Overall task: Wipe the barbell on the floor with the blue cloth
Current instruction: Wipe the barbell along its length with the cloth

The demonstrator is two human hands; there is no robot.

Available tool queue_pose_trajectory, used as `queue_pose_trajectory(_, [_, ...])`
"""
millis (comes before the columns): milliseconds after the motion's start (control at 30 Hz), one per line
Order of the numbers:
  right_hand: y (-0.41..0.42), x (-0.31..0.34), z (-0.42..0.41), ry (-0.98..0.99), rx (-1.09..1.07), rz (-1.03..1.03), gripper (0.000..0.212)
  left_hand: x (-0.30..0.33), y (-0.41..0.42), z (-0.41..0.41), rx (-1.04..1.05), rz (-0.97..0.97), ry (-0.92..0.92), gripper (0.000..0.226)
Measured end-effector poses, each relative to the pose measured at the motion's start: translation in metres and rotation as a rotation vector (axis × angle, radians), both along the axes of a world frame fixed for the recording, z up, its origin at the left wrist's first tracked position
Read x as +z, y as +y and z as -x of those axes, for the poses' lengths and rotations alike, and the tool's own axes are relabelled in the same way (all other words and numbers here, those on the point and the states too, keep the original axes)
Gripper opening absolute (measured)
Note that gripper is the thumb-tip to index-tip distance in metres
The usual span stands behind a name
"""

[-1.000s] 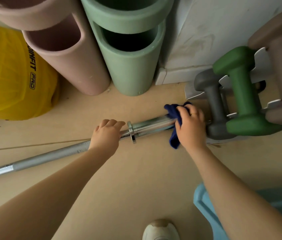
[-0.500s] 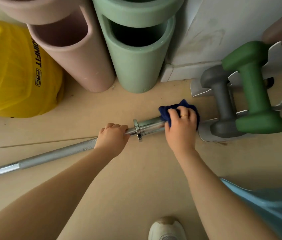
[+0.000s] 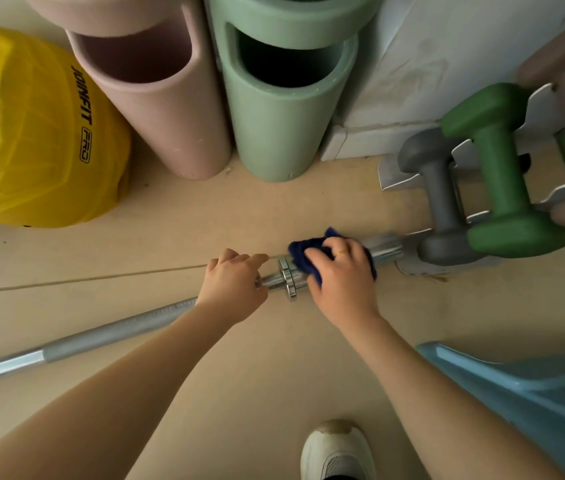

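Note:
A long silver barbell (image 3: 107,332) lies on the tan floor, running from the lower left up toward the dumbbell rack at the right. My left hand (image 3: 234,289) grips the shaft just left of the chrome collar (image 3: 288,277). My right hand (image 3: 341,277) presses a dark blue cloth (image 3: 303,254) around the sleeve, right beside the collar. The bare end of the sleeve (image 3: 383,249) shows beyond my right hand, reaching the rack.
A rack with a grey dumbbell (image 3: 442,199) and a green dumbbell (image 3: 506,174) stands at the right. Pink (image 3: 163,109) and green (image 3: 281,116) foam rollers lean at the wall, beside a yellow ball (image 3: 28,133). A light blue stool (image 3: 523,389) and my white shoe (image 3: 338,452) are at the bottom.
My right hand has slid the cloth leftward along the sleeve, from near the rack to the collar. My left hand has kept its grip on the shaft.

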State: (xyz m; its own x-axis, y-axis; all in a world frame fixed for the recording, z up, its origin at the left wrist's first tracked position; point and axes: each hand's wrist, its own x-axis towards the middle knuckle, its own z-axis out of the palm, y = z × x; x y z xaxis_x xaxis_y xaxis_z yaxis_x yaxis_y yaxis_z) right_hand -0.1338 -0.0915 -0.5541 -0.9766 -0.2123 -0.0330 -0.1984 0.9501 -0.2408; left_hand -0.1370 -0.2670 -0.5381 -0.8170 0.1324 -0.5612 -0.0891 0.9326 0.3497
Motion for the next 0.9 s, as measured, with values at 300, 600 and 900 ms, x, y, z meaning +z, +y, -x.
queue_pose_trajectory(300, [0.017,0.009,0.001,-0.138,-0.234,-0.097,0.019,0.000,0.008,-0.016,-0.148,0.002,-0.063,0.040])
queue_pose_trajectory(600, [0.038,0.014,-0.019,-0.238,-0.174,-0.150,0.030,-0.007,0.021,-0.040,-0.208,0.020,-0.043,0.045])
queue_pose_trajectory(900, [0.037,0.018,-0.032,-0.256,0.169,-0.114,0.036,-0.011,0.027,-0.059,-0.256,0.034,0.020,0.039])
